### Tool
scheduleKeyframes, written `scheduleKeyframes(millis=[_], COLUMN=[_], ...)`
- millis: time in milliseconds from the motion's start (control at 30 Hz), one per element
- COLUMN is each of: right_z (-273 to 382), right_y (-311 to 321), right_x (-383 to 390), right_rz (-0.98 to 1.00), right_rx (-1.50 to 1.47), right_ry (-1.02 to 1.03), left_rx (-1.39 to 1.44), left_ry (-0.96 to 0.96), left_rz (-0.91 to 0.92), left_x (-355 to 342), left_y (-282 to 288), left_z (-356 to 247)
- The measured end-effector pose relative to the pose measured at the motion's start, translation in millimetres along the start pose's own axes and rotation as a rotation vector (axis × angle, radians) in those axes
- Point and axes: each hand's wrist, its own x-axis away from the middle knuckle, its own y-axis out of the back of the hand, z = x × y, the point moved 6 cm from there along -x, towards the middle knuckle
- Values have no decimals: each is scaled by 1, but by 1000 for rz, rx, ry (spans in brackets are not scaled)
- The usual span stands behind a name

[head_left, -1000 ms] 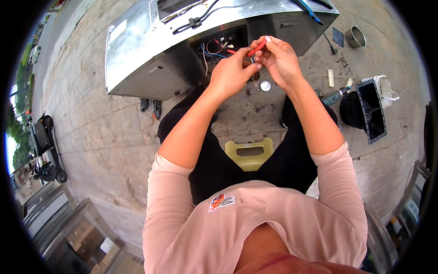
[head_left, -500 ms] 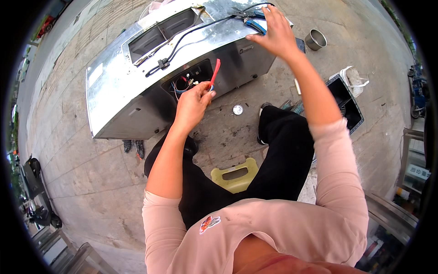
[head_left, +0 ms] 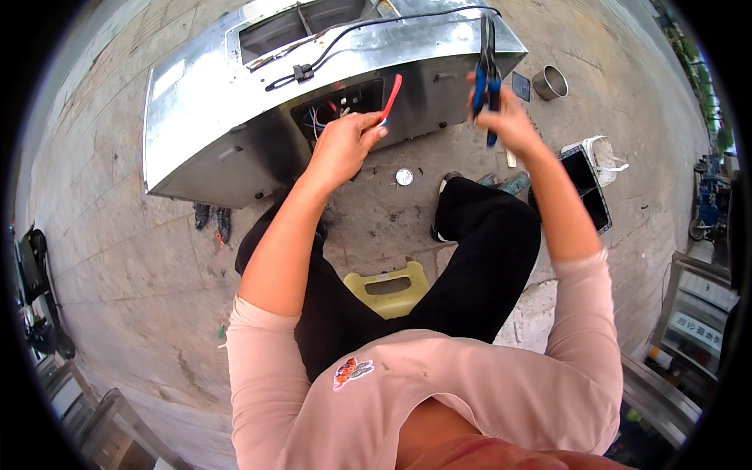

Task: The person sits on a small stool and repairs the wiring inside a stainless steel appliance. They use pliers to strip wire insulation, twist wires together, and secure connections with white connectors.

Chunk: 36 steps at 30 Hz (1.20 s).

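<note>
My left hand pinches a red sleeve at its lower end, where a bit of blue and white shows at the fingertips. Just behind that hand, coloured wires come out of a dark opening in the front of a shiny sheet-metal casing. Off the casing's right end, my right hand grips blue-and-black handled pliers, their jaws pointing away from me. The hand is slightly blurred, and its fingers partly hide behind the handles.
A black cable runs across the casing's top to a small black clip. To the right are a metal cup, a black crate and a white bag. A small round tin and yellow stool are nearer.
The pliers lay on the casing's top under my reaching right hand; now that hand holds them, lifted toward me. My left hand keeps the red sleeve. The whole view has shifted slightly.
</note>
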Motion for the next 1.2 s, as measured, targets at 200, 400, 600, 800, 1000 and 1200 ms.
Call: scheduleKeyframes(millis=[200,400,600,800,1000,1200], right_z=[-57,-54,-40,-62,-50,-44], right_y=[-88,-112,-124,-128,-128,-128], right_x=[100,95,70,50,50,62], right_rz=[175,257,231,263,245,207], right_rx=[-278,-41,85,115,279,309], right_ry=[-411,-443,-302,-115,-30,-70], left_rx=[-178,-216,-115,-6,123,125], left_ry=[-73,-113,-81,-62,-16,-40], left_rz=[44,39,100,133,274,335], left_x=[2,5,1,-6,-3,-4], left_y=[-7,-4,-6,1,7,2], left_z=[-10,-11,-7,-7,0,0])
